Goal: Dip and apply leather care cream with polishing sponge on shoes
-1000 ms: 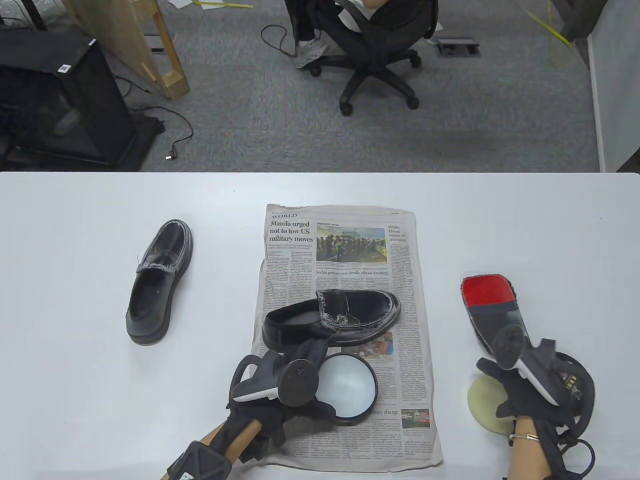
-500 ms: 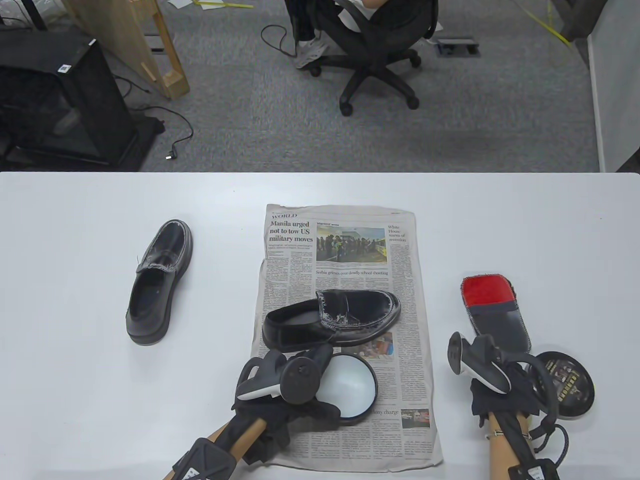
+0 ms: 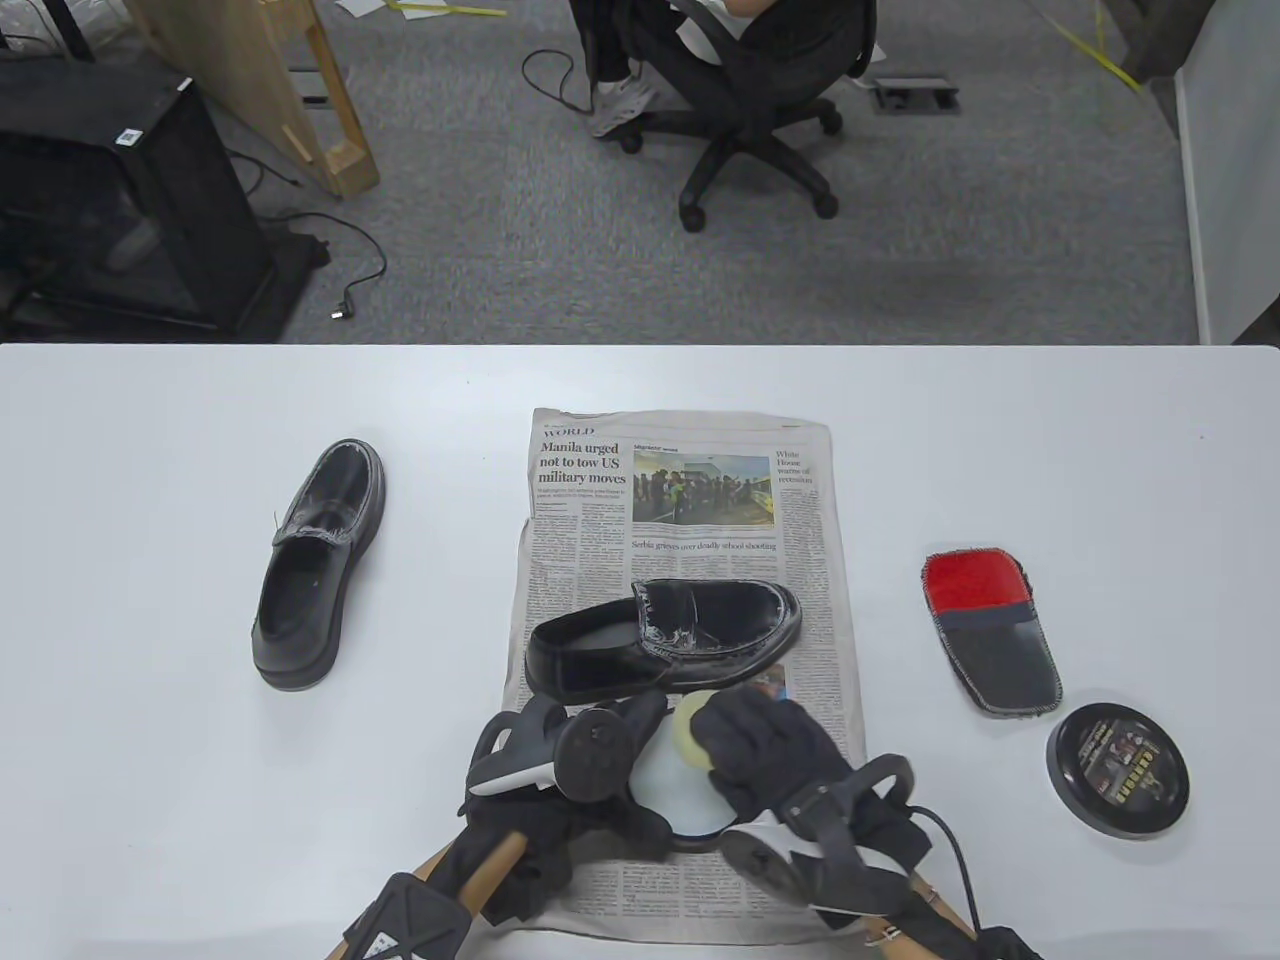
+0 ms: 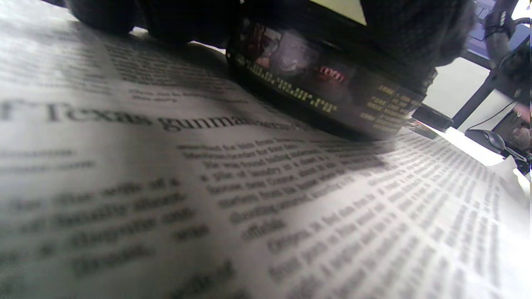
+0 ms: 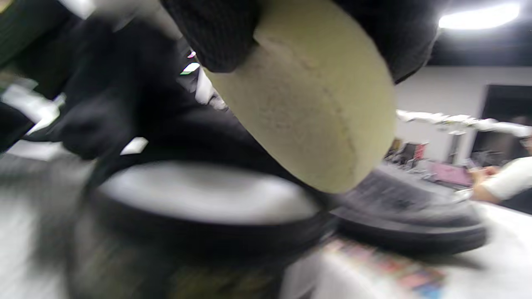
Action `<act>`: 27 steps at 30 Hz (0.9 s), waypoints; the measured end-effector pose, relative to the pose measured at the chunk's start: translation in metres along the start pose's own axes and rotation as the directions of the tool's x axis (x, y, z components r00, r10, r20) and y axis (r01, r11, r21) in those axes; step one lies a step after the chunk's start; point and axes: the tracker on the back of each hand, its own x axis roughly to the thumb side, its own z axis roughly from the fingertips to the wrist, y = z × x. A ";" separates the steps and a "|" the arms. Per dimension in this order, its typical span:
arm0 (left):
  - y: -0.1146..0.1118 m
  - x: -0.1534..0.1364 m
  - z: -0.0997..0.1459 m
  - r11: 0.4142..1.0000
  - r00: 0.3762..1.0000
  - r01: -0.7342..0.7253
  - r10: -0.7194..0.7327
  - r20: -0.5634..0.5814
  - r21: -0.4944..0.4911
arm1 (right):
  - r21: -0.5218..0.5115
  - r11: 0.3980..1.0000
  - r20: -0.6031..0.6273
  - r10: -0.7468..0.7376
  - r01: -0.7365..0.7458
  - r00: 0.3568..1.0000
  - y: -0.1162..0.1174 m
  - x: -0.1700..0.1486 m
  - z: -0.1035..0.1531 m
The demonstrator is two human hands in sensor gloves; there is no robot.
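right hand (image 3: 765,745) holds the sponge (image 3: 693,738) over the open cream tin (image 3: 665,790), fingers pinching it.
left hand (image 3: 560,775) grips the tin's left side on the newspaper (image 3: 690,520), which lies on a white table (image 3: 150,780). one black shoe (image 3: 665,640) lies on the paper just behind the tin, the other shoe (image 3: 318,565) stands well apart on the left. at right, a red and black mitt (image 3: 990,630), with the tin's lid (image 3: 1118,770) just in front of it. right wrist view: sponge (image 5: 311,104) tilted above the pale cream (image 5: 203,193), blurred, contact unclear. beyond the table, grey carpet (image 3: 500,250), an office chair (image 3: 760,110), a black cabinet (image 3: 120,200) and a wooden frame (image 3: 300,90).
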 end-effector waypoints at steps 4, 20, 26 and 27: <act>0.000 -0.001 0.000 1.000 1.000 0.008 -0.008 -0.005 0.002 | 0.173 0.985 0.053 -0.027 0.017 0.998 0.034 0.020 -0.007; 0.002 0.006 -0.001 0.998 0.998 0.063 -0.063 -0.012 0.004 | 0.426 0.865 0.038 -0.310 0.265 0.950 0.033 0.000 -0.013; 0.022 0.012 0.012 0.991 0.994 0.107 -0.108 0.006 0.083 | 0.223 0.919 0.018 -0.338 0.326 0.941 0.012 -0.018 -0.009; 0.028 0.014 0.016 0.987 0.994 0.110 -0.112 0.007 0.119 | 0.176 0.930 0.011 -0.331 0.324 0.944 0.007 -0.022 -0.009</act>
